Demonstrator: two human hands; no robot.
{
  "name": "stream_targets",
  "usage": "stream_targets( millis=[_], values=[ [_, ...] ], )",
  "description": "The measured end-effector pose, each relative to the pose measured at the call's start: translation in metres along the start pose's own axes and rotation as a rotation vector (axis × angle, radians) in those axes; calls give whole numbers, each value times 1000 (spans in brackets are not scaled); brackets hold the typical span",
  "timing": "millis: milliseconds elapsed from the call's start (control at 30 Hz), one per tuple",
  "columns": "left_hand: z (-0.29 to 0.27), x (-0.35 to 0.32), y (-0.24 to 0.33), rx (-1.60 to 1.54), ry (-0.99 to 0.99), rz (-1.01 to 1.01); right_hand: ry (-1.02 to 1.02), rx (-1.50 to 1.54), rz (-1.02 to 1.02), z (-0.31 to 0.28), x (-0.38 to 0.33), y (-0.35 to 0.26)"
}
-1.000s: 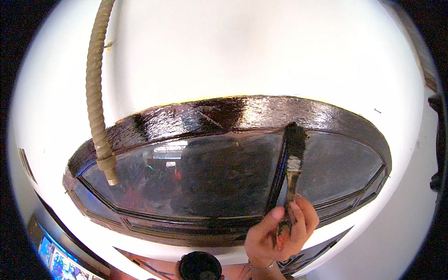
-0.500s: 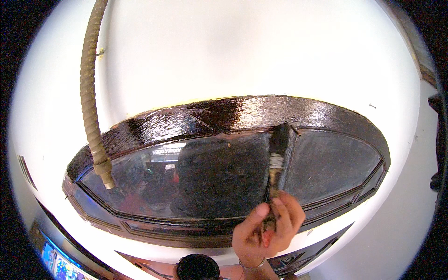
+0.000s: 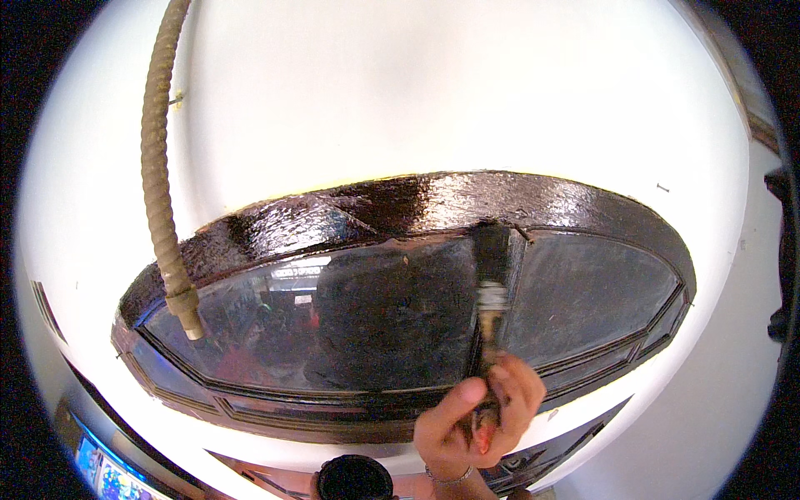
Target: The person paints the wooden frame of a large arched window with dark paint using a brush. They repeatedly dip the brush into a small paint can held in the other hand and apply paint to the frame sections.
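My right hand [image 3: 479,417] is closed around a paintbrush [image 3: 492,298], fingers wrapped about its paint-smeared handle. The dark bristles point upward, lying against the upright bar that divides the glass of a dark brown window frame [image 3: 467,200]. Their tip is near the glossy, wet-looking upper band of the frame. At the lower edge of the view stands a round pot [image 3: 356,478] with dark contents. A sliver of my left hand [image 3: 315,486] shows along the pot's left side, gripping it; the rest is hidden.
A ribbed brown conduit [image 3: 157,167] hangs in front of the frame's left end. White wall [image 3: 417,92] surrounds the window, with a small nail [image 3: 662,187] at right. Dark glass panes [image 3: 592,292] flank the bar. A lit, colourful screen [image 3: 117,479] is at lower left.
The brush head has shifted slightly left and a little down along the bar, with my right hand nearly in place. The pot has stayed about where it was.
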State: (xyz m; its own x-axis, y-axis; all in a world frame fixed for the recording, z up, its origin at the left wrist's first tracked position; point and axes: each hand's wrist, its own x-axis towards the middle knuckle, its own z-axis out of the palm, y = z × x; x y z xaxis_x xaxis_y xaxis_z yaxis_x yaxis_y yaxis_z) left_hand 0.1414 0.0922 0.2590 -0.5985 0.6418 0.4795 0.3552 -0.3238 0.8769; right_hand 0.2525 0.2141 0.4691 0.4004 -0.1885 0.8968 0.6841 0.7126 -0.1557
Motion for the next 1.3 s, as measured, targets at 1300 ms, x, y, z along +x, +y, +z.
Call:
stream_targets(
  millis=[1300],
  values=[
    [-6,4,4,113,-40,141,-273,130,-6,-3,0,-4]
  ],
)
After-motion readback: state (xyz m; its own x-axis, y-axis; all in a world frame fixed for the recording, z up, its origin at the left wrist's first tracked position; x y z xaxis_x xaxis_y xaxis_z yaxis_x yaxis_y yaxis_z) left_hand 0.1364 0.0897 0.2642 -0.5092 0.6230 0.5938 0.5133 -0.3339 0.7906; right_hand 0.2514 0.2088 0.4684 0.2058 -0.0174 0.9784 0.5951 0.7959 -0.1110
